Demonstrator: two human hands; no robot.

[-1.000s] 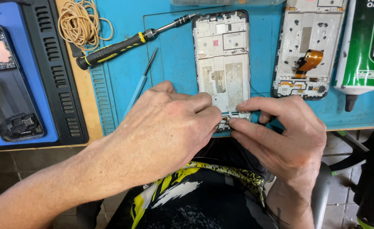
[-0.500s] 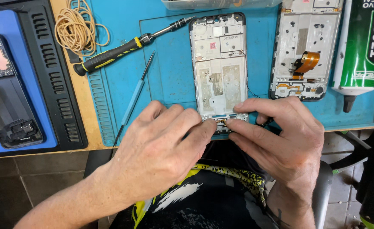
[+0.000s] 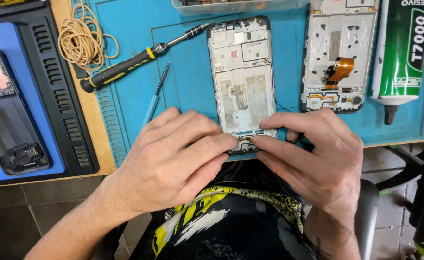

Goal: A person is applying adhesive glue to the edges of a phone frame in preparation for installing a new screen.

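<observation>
Both hands at near edge of the desk [image 3: 101, 159], on the blue mat [image 3: 188, 72]. Left hand [image 3: 173, 159] & right hand [image 3: 317, 154] meet at the bottom end of the phone frame [image 3: 243, 82], fingertips pinching a small part there; grip narrow on both, thumbs hidden, part too small to tell. Frame lies flat, lengthwise away from the person. Just left of it, a thin blue pry tool [image 3: 155, 94]. Further out: black-yellow screwdriver [image 3: 125, 67], coil of tan rubber bands [image 3: 82, 41]. Right: second phone frame w/ orange flex [image 3: 339, 53], then glue tube [image 3: 404, 53]. Far left: dark phone housing [image 3: 5, 120] on a blue tray.
</observation>
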